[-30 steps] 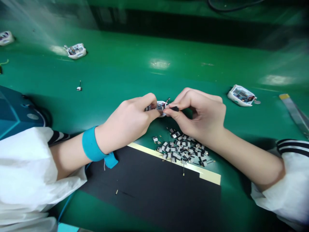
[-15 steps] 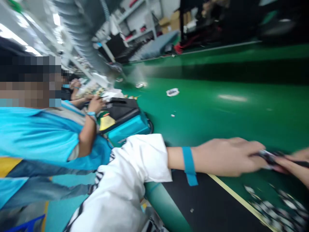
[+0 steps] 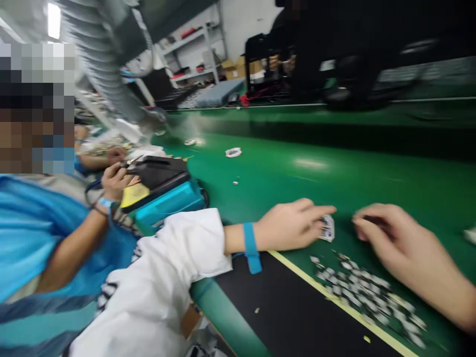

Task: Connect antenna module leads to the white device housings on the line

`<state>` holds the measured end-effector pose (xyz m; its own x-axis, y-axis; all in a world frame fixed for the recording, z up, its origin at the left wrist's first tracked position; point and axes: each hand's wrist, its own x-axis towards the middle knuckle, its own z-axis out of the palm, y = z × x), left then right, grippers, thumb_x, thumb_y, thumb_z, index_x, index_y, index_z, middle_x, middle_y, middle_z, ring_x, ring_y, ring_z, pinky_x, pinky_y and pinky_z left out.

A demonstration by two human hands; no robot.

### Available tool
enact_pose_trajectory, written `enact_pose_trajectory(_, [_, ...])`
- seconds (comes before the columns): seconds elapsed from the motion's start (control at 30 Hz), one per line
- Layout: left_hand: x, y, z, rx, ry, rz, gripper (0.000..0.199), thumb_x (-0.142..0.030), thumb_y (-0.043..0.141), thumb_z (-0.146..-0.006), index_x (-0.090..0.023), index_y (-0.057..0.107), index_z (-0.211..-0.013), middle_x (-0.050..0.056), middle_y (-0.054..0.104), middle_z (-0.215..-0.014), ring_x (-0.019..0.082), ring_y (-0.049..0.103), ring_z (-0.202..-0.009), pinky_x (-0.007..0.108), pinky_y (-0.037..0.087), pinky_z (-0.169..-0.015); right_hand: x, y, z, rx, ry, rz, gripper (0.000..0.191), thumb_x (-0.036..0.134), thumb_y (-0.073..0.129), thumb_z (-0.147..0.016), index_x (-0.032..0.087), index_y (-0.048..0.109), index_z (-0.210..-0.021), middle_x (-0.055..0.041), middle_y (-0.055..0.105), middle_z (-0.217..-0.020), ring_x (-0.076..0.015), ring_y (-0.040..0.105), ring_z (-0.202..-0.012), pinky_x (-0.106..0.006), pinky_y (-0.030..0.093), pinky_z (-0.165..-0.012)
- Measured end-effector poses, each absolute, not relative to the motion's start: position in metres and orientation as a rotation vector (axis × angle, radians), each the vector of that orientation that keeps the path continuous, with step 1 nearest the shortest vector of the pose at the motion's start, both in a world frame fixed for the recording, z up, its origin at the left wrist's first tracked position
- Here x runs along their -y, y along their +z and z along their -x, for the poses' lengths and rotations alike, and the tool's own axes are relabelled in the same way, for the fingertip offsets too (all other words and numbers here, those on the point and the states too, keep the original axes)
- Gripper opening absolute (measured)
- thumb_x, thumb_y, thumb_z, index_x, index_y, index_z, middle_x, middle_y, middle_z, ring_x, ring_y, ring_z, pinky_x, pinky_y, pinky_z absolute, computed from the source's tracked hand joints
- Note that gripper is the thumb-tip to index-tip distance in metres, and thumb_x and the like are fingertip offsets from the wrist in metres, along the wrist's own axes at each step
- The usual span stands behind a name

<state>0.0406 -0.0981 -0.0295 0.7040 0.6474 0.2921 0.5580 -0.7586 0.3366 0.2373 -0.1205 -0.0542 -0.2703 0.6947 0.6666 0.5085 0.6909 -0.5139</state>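
My left hand [image 3: 293, 225], with a blue band at the wrist, pinches the edge of a small white part with dark markings [image 3: 327, 228] just above the green work surface. The index finger stretches out past the part. To its right, apart from it, my right hand [image 3: 403, 243] is curled, thumb and forefinger close together. Whatever its fingers may hold is hidden. Below both hands lies a loose heap of small whitish pieces [image 3: 368, 292] with dark bits, near the yellow strip [image 3: 334, 292].
A black mat [image 3: 282, 302] lies along the front edge. A black-and-blue case [image 3: 171, 198] stands left, where a co-worker in blue sits with a hand [image 3: 117, 181] at it. Another white part [image 3: 233, 152] lies further back. A ribbed grey hose [image 3: 100, 64] hangs at upper left.
My hands were together at the part, with a dark slim thing by the right hand; now they are apart. The white part stays with my left hand. The view has turned right.
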Motion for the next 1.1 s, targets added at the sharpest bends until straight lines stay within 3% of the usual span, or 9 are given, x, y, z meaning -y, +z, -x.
enact_pose_trajectory(0.13, [0.089,-0.033,-0.037,-0.853,0.779,-2.435,0.054,-0.007,0.039,-0.068,-0.017,0.036,-0.121,0.005,0.052,-0.1,0.013,0.052,-0.082,0.027,0.046,-0.076,0.117,-0.041,-0.229,2.086,0.321,1.266,0.006,0.024,0.05,-0.078,0.018,0.051,-0.075,-0.0002,0.053,-0.063,-0.0097,0.047,-0.051,-0.022,0.041,-0.047])
enact_pose_trajectory(0.23, [0.083,-0.033,-0.038,-0.748,0.693,-2.441,0.071,-0.007,0.043,-0.064,-0.017,0.021,-0.13,0.009,0.043,-0.122,0.02,0.04,-0.111,0.037,0.036,-0.093,0.121,-0.038,-0.227,2.122,0.338,1.35,0.015,0.03,0.056,-0.073,0.016,0.054,-0.08,-0.001,0.053,-0.069,-0.0085,0.045,-0.053,-0.022,0.042,-0.051])
enact_pose_trajectory(0.33, [0.082,-0.03,-0.04,-0.645,0.51,-2.473,0.073,-0.01,0.046,-0.067,-0.018,0.013,-0.132,0.009,0.039,-0.128,0.021,0.03,-0.121,0.041,0.027,-0.1,0.126,-0.039,-0.229,2.191,0.329,1.246,0.02,0.029,0.056,-0.074,0.014,0.056,-0.087,-0.0037,0.055,-0.075,-0.0106,0.049,-0.063,-0.023,0.044,-0.059])
enact_pose_trajectory(0.47, [0.082,-0.031,-0.042,-0.597,0.462,-2.495,0.068,-0.016,0.052,-0.072,-0.019,0.018,-0.131,0.007,0.048,-0.121,0.019,0.039,-0.114,0.038,0.03,-0.098,0.127,-0.039,-0.23,2.316,0.218,1.11,0.018,0.024,0.048,-0.08,0.012,0.057,-0.09,-0.0066,0.056,-0.082,-0.0129,0.052,-0.074,-0.025,0.045,-0.066])
enact_pose_trajectory(0.63, [0.08,-0.035,-0.042,-0.671,0.57,-2.428,0.065,-0.028,0.06,-0.073,-0.016,0.026,-0.127,0.007,0.057,-0.104,0.017,0.051,-0.097,0.033,0.04,-0.087,0.129,-0.033,-0.226,2.49,-0.25,1.165,0.021,0.025,0.043,-0.082,0.012,0.06,-0.082,-0.0072,0.057,-0.077,-0.0161,0.05,-0.069,-0.028,0.043,-0.062])
enact_pose_trajectory(0.87, [0.081,-0.036,-0.042,-0.64,0.68,-2.267,0.063,-0.019,0.063,-0.069,-0.019,0.032,-0.124,0.005,0.057,-0.101,0.012,0.056,-0.086,0.024,0.048,-0.078,0.131,-0.03,-0.212,2.427,-0.354,1.283,0.017,0.018,0.042,-0.079,0.011,0.057,-0.075,-0.0076,0.057,-0.073,-0.0169,0.05,-0.068,-0.028,0.041,-0.061])
enact_pose_trajectory(1.1, [0.082,-0.035,-0.044,-0.672,0.678,-2.096,0.066,-0.017,0.066,-0.065,-0.018,0.034,-0.122,0.004,0.059,-0.098,0.012,0.058,-0.086,0.023,0.049,-0.081,0.125,-0.029,-0.212,2.433,-0.58,1.202,0.018,0.019,0.042,-0.08,0.013,0.058,-0.073,-0.0055,0.056,-0.069,-0.0155,0.046,-0.062,-0.027,0.038,-0.058])
